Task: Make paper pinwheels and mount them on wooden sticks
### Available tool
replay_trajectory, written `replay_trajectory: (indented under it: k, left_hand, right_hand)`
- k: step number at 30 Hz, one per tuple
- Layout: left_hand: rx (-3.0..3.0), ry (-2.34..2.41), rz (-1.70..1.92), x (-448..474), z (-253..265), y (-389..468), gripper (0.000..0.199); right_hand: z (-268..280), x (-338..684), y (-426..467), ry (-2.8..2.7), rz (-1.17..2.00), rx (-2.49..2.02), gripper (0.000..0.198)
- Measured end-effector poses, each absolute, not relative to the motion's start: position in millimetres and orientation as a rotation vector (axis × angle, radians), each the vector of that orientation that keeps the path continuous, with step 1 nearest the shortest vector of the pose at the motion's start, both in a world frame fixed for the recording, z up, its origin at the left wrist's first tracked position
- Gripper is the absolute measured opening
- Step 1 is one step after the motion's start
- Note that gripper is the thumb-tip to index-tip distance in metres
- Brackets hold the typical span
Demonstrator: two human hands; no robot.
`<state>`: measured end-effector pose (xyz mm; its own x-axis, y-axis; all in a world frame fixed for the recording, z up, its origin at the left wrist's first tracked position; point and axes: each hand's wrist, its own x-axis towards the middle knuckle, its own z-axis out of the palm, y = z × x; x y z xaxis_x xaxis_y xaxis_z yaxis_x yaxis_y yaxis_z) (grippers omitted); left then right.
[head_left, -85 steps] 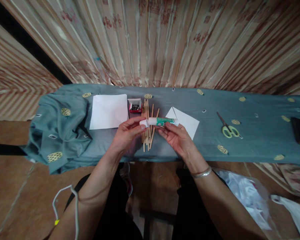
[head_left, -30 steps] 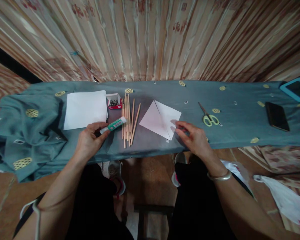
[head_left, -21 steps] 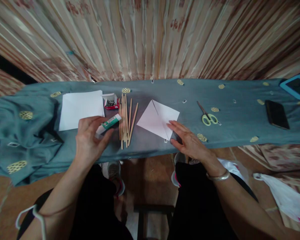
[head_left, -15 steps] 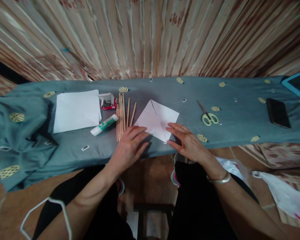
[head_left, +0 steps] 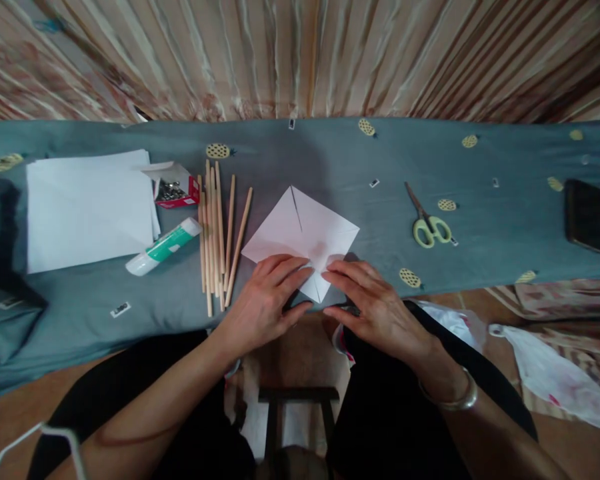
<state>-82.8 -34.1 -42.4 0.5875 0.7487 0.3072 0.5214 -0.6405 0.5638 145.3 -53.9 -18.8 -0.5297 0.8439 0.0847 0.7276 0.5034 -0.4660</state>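
Note:
A square white sheet of paper lies turned like a diamond at the table's near edge. Dark lines, which look like cuts, run in from its top, right and bottom corners. My left hand rests its outstretched fingertips on the lower left of the paper, thumb apart. From the other side, the fingers of my right hand lie on the lower right part, thumb apart below them. The fingertips of both hands almost meet above the bottom corner and hide part of the sheet.
Left of the paper lie several wooden sticks, a green-and-white glue stick, a red box of small metal pieces and a stack of white paper. Green-handled scissors and a black phone lie to the right.
The view has moved closer and tipped down. My hands have drawn together over the lower part of the paper; the left fingers now reach further in.

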Motion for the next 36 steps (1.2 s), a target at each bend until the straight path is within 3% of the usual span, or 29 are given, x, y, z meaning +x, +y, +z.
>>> replay_trajectory:
  k: [7,20,26,32,36]
  left_hand:
    - [2.485,1.053,0.754,-80.0,-39.8,-30.2,0.038]
    - [2.462,0.995,0.913,-83.8,-33.7,-26.2,0.014]
    - [2.379,0.961,0.864,-88.4,-31.8,-34.6,0.022]
    - [2.380,0.983,0.726,-87.2,-33.6,-34.4,0.045]
    - [2.408,0.971,0.646,-85.5,-34.3,-30.7,0.041]
  right_hand:
    - [-19.2,141.7,-47.2,-2.390,0.569,-1.311,0.047]
    - [-13.7,144.1,-31.3,-2.143,0.764,-1.336,0.023]
    - [-11.3,142.7,-28.1,-2.100,0.978,-1.346,0.022]
    - [-13.3,135.0,-26.4,-2.103,0.913,-1.446,0.021]
    - [-14.1,136.0,-25.7,-1.968,0.987,-1.580,0.032]
